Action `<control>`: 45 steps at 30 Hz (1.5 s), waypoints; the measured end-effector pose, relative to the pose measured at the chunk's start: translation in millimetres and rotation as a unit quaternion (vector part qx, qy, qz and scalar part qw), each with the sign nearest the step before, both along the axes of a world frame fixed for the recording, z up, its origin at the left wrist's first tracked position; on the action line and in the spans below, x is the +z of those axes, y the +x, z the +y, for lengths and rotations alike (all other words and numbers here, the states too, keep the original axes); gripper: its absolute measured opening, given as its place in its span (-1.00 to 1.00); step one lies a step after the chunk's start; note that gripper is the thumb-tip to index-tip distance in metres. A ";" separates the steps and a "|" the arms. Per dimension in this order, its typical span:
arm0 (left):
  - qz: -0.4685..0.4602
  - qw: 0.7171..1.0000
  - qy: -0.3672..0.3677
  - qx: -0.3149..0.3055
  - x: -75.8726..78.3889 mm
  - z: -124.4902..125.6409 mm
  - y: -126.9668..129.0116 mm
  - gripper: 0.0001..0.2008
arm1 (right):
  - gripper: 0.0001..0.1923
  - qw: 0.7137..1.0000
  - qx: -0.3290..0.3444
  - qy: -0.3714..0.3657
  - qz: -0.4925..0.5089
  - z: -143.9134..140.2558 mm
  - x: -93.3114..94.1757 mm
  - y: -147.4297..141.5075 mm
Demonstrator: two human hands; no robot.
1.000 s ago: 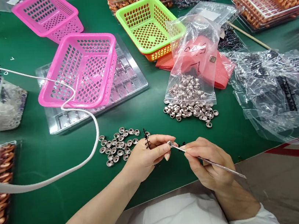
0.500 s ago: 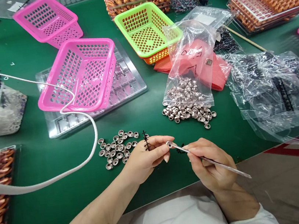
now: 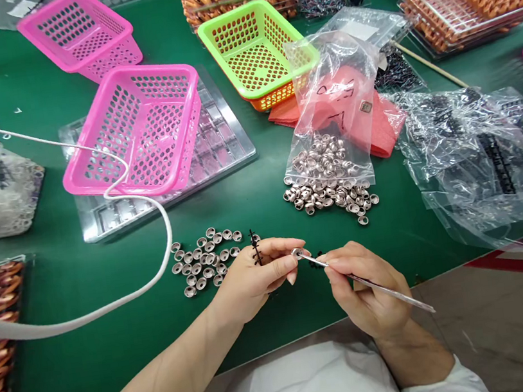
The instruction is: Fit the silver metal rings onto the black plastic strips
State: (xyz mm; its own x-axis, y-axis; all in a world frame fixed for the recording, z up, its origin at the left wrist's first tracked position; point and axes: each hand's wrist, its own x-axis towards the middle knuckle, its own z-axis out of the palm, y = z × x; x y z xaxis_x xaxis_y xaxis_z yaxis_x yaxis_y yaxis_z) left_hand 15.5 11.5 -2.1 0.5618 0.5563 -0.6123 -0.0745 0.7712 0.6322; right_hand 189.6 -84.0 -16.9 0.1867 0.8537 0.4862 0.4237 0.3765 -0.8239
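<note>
The green work mat [image 3: 251,191] carries a pink perforated plastic basket [image 3: 135,129] and a loose cluster of small silver metal cups [image 3: 205,260]. The left hand [image 3: 253,275] is closed, pinching a black plastic comb strip [image 3: 256,247] and one small silver ring [image 3: 297,253] at its fingertips. The right hand [image 3: 367,291] is closed around thin metal tweezers [image 3: 376,287], whose tip touches the ring.

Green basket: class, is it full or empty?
Empty. The green basket shows only its bare perforated floor and walls, with nothing lying inside.
</note>
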 end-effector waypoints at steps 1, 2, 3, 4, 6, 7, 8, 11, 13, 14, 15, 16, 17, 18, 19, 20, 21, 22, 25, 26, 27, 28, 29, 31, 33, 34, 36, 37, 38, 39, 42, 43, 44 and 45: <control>0.003 1.000 0.000 0.003 0.8 -0.2 0.3 -0.73 | -0.59 1.000 -0.002 0.001 -0.001 0.1 -0.2 -0.2; 0.005 1.000 0.000 0.005 1.6 -0.3 0.6 -0.72 | -0.59 1.000 -0.004 0.001 -0.004 0.3 -0.3 -0.4; 0.008 1.000 0.000 0.007 2.3 -0.5 1.0 -0.73 | -0.60 1.000 -0.007 0.002 -0.008 0.5 -0.3 -0.7; 0.010 1.000 0.000 0.008 2.8 -0.6 1.4 -0.73 | -0.60 1.000 -0.009 0.003 -0.013 0.6 -0.2 -1.1; 0.011 1.000 0.003 0.009 3.1 -1.2 2.0 -0.74 | -0.61 1.000 -0.013 0.004 -0.022 0.8 0.3 -1.9; 0.012 1.000 0.007 0.010 2.8 -1.5 2.2 -0.74 | -0.62 1.000 -0.015 0.005 -0.023 0.8 0.5 -2.3; 0.013 1.000 0.012 0.011 2.2 -2.0 2.3 -0.74 | -0.62 1.000 -0.017 0.004 -0.022 0.6 0.6 -2.8; 0.023 0.999 0.034 0.011 -0.8 -3.6 1.8 -0.73 | -0.60 1.000 -0.022 0.000 -0.015 -0.2 0.0 -4.2; 0.034 0.998 0.048 0.004 -3.0 -4.6 0.7 -0.72 | -0.59 1.000 -0.020 -0.003 -0.007 -0.7 -1.0 -4.8; 0.039 0.998 0.054 0.000 -3.9 -5.1 0.0 -0.72 | -0.59 1.000 -0.020 -0.004 -0.003 -0.8 -1.4 -4.9; 0.042 0.997 0.058 -0.003 -4.6 -5.5 -0.6 -0.71 | -0.58 1.000 -0.019 -0.006 0.002 -0.9 -1.7 -4.8; 0.044 0.997 0.061 -0.005 -4.9 -5.9 -1.2 -0.71 | -0.58 1.000 -0.019 -0.010 0.009 -0.8 -1.8 -4.4; 0.045 0.997 0.062 -0.007 -5.0 -6.2 -1.6 -0.70 | -0.58 1.000 -0.019 -0.012 0.019 -0.6 -1.6 -3.9; 0.044 0.997 0.061 -0.010 -4.7 -6.4 -1.7 -0.69 | -0.59 0.999 -0.019 -0.014 0.035 -0.5 -1.1 -3.2; 0.041 0.997 0.060 -0.013 -4.0 -6.5 -1.7 -0.68 | -0.61 0.998 -0.020 -0.015 0.056 -0.3 -0.6 -2.4; 0.037 0.997 0.059 -0.015 -3.0 -6.5 -1.4 -0.67 | -0.63 0.996 -0.023 -0.015 0.080 -0.2 0.0 -1.6; 0.033 0.998 0.058 -0.016 -1.8 -6.4 -0.9 -0.65 | -0.65 0.994 -0.031 -0.012 0.105 -0.2 0.5 -0.9; 0.030 0.998 0.057 -0.016 -0.4 -6.1 -0.4 -0.64 | -0.68 0.991 -0.042 -0.009 0.129 -0.2 0.9 -0.4; 0.027 0.998 0.050 -0.012 4.1 -5.1 1.6 -0.61 | -0.75 0.980 -0.080 -0.003 0.181 -0.3 0.3 -0.8; 0.026 0.998 0.047 -0.011 5.5 -4.9 2.2 -0.61 | -0.76 0.978 -0.090 -0.001 0.189 -0.2 -0.4 -1.3; 0.024 0.999 0.045 -0.011 6.7 -4.7 2.7 -0.61 | -0.77 0.976 -0.099 -0.001 0.195 -0.2 -1.3 -2.0; 0.021 0.999 0.041 -0.010 7.6 -4.7 3.1 -0.61 | -0.78 0.975 -0.107 -0.002 0.197 -0.2 -2.3 -2.5; 0.018 0.999 0.038 -0.009 8.3 -4.8 3.3 -0.61 | -0.80 0.974 -0.113 -0.004 0.197 -0.2 -3.3 -3.0; 0.014 0.999 0.032 -0.009 8.9 -5.3 3.5 -0.61 | -0.82 0.973 -0.125 -0.008 0.193 -0.1 -5.0 -3.5; 0.012 0.999 0.028 -0.009 8.6 -5.6 3.3 -0.62 | -0.83 0.973 -0.131 -0.009 0.190 -0.1 -5.9 -3.5; 0.011 1.000 0.027 -0.009 8.3 -5.6 3.3 -0.62 | -0.82 0.973 -0.132 -0.007 0.190 -0.2 -6.1 -3.4; 0.010 1.000 0.025 -0.009 7.4 -5.3 3.1 -0.63 | -0.79 0.973 -0.127 -0.003 0.194 -0.3 -5.9 -3.0; 0.009 1.000 0.026 -0.009 7.0 -5.1 3.0 -0.64 | -0.78 0.972 -0.124 -0.002 0.197 -0.5 -5.6 -2.8; 0.007 1.000 0.027 -0.010 6.7 -4.8 2.9 -0.64 | -0.78 0.972 -0.122 -0.002 0.199 -0.7 -5.3 -2.8; 0.006 1.000 0.027 -0.011 6.4 -4.5 2.7 -0.64 | -0.77 0.972 -0.121 -0.004 0.201 -1.0 -5.0 -2.8; 0.008 0.999 0.027 -0.013 5.8 -3.7 2.1 -0.64 | -0.79 0.972 -0.125 -0.012 0.197 -2.2 -4.2 -3.3; 0.011 0.999 0.028 -0.014 5.6 -3.5 1.9 -0.64 | -0.80 0.972 -0.127 -0.016 0.195 -2.5 -4.0 -3.5; 0.012 0.999 0.030 -0.015 5.5 -3.4 1.7 -0.64 | -0.80 0.972 -0.130 -0.019 0.193 -2.7 -3.8 -3.8; 0.013 0.999 0.032 -0.015 5.4 -3.3 1.7 -0.65 | -0.81 0.972 -0.131 -0.021 0.192 -2.8 -3.8 -4.0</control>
